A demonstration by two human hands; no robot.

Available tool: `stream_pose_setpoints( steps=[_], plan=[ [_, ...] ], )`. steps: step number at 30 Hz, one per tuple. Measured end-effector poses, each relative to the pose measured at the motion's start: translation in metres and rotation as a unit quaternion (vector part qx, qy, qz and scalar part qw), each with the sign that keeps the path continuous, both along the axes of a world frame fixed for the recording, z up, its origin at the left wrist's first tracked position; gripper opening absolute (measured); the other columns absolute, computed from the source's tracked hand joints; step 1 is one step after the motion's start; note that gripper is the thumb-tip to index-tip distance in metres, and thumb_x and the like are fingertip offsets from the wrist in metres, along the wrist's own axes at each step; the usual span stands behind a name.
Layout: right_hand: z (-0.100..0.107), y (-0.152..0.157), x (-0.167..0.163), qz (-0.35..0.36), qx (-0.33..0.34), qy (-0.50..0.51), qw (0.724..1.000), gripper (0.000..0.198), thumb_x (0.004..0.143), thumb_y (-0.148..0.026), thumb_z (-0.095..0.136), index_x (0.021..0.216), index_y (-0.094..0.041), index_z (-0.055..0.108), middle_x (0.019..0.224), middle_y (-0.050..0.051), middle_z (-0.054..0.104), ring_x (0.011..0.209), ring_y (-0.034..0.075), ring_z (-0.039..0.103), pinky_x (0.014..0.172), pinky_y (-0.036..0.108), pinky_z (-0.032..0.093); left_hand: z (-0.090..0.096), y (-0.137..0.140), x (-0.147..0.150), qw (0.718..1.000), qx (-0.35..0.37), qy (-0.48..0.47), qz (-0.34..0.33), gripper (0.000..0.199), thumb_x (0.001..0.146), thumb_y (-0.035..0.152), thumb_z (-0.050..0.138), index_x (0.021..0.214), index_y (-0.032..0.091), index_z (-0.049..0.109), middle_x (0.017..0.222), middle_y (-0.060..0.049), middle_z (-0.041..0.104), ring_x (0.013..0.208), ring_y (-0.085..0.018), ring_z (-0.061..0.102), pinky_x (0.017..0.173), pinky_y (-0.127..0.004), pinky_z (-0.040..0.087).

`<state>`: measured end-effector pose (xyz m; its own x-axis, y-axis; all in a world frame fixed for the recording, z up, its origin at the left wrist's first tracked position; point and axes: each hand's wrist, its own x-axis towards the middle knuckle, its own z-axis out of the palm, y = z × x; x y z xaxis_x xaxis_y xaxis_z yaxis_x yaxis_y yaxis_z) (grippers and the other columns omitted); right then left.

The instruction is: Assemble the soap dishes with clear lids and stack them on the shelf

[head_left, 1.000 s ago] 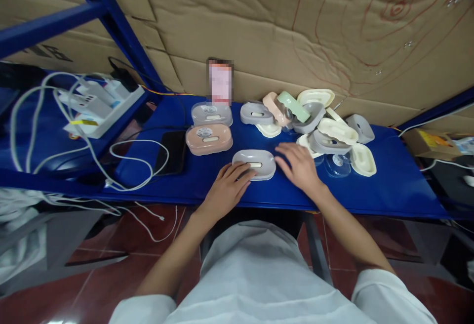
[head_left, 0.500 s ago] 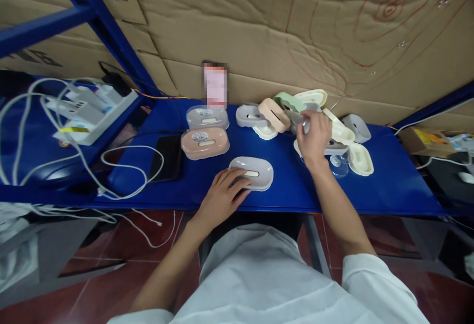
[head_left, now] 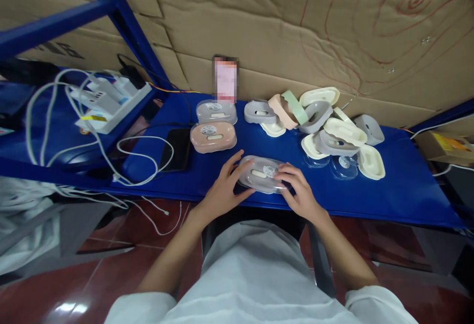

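In front of me on the blue table lies a pale grey oval soap dish [head_left: 255, 182] with a light bar in its middle. A clear lid [head_left: 269, 170] with a round sticker sits over it; whether it is fully seated I cannot tell. My left hand [head_left: 227, 185] grips the dish's left end, thumb at the near side and fingers over the top edge. Around the right end, my right hand [head_left: 299, 190] has its fingers on the lid. Two lidded soap dishes, a pink one [head_left: 207, 142] and a grey one [head_left: 207, 115], stand beyond my left hand.
Grey, peach, green and cream dish parts [head_left: 342, 131] lie piled at the back right, with clear lids [head_left: 344, 167] beside them. A phone [head_left: 225, 79] leans on the cardboard wall. At left are a dark phone [head_left: 177, 150], white cables and a power strip [head_left: 126, 106].
My right hand has come from the pile toward me, bringing a clear lid onto the grey dish. My left hand stays at the dish's left end. The view has shifted slightly.
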<state>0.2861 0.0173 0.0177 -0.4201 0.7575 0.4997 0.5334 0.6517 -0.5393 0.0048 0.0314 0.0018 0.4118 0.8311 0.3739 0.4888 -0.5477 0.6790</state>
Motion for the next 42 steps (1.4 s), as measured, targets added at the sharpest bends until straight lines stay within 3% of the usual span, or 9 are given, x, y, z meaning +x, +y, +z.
stream_pose_setpoints(
  steps=[2,6,10,14,20,29,33,38,42],
  plan=[
    [0.002,0.001,0.003,0.037,-0.063,-0.025,0.997,0.047,0.104,-0.032,0.064,0.149,-0.03,0.055,0.155,0.014,0.053,0.152,0.031,0.047,0.123,0.056,0.046,-0.001,0.001,0.0,1.0,-0.011,0.012,-0.009,0.076,0.099,0.037,0.073,0.165,0.04,0.035,0.175,-0.011,0.028,0.159,-0.033,0.039,0.127,-0.053,0.044],
    [0.005,0.006,0.003,0.088,-0.106,-0.063,0.988,0.069,0.097,-0.044,0.076,0.158,-0.033,0.047,0.17,0.013,0.036,0.163,0.036,0.027,0.129,0.061,0.036,-0.001,0.001,-0.001,0.999,-0.022,0.029,-0.006,0.073,0.098,0.041,0.074,0.162,0.04,0.04,0.167,-0.009,0.042,0.156,-0.031,0.042,0.13,-0.053,0.04],
    [0.002,0.009,0.002,0.084,-0.125,-0.066,0.986,0.081,0.092,-0.054,0.08,0.162,-0.035,0.044,0.172,0.014,0.033,0.162,0.037,0.03,0.128,0.062,0.037,0.0,0.001,0.0,0.999,-0.026,0.024,0.003,0.076,0.096,0.044,0.077,0.162,0.038,0.04,0.168,-0.011,0.041,0.156,-0.033,0.043,0.129,-0.054,0.041],
    [-0.003,0.009,0.002,0.041,-0.089,-0.025,0.995,0.067,0.102,-0.046,0.069,0.163,-0.036,0.043,0.172,0.013,0.035,0.16,0.034,0.035,0.128,0.06,0.039,-0.001,0.001,0.001,0.999,-0.039,0.025,0.004,0.078,0.096,0.044,0.077,0.163,0.039,0.038,0.168,-0.011,0.04,0.157,-0.032,0.041,0.129,-0.057,0.039],
    [-0.001,0.006,0.0,0.039,-0.065,-0.071,0.995,0.063,0.108,-0.038,0.058,0.167,-0.04,0.036,0.176,0.007,0.031,0.165,0.033,0.023,0.13,0.062,0.035,-0.001,0.003,-0.001,0.999,-0.04,0.018,-0.013,0.074,0.096,0.042,0.078,0.161,0.038,0.043,0.169,-0.011,0.039,0.157,-0.031,0.042,0.128,-0.055,0.041],
    [0.0,-0.001,0.002,0.042,-0.014,-0.146,0.988,0.073,0.108,-0.033,0.059,0.171,-0.042,0.024,0.18,0.004,0.021,0.167,0.034,0.016,0.128,0.062,0.039,-0.001,0.005,-0.004,0.998,-0.058,0.002,-0.013,0.064,0.093,0.041,0.081,0.152,0.036,0.055,0.163,-0.009,0.051,0.151,-0.029,0.052,0.125,-0.051,0.045],
    [-0.001,-0.002,0.002,0.045,-0.032,-0.153,0.987,0.076,0.107,-0.036,0.06,0.171,-0.044,0.02,0.181,0.003,0.016,0.167,0.033,0.016,0.13,0.061,0.036,-0.002,0.003,-0.003,0.998,-0.058,-0.002,-0.012,0.063,0.094,0.042,0.08,0.151,0.034,0.057,0.161,-0.01,0.053,0.15,-0.029,0.053,0.125,-0.052,0.045],
    [-0.004,-0.002,0.006,0.008,-0.076,-0.106,0.991,0.096,0.103,-0.051,0.065,0.173,-0.039,0.0,0.182,0.008,-0.007,0.167,0.036,0.013,0.129,0.062,0.036,0.011,0.0,-0.01,1.0,-0.001,-0.005,0.029,0.057,0.093,0.044,0.08,0.146,0.035,0.062,0.159,-0.009,0.055,0.147,-0.029,0.056,0.123,-0.051,0.047],
    [-0.005,-0.001,0.006,-0.036,-0.098,-0.088,0.991,0.084,0.107,-0.049,0.057,0.174,-0.038,0.007,0.182,0.01,0.008,0.166,0.034,0.021,0.13,0.06,0.035,0.039,0.034,-0.04,0.986,0.104,-0.009,0.129,0.055,0.091,0.045,0.083,0.141,0.031,0.064,0.152,-0.009,0.062,0.146,-0.03,0.057,0.125,-0.052,0.045]
  ],
)
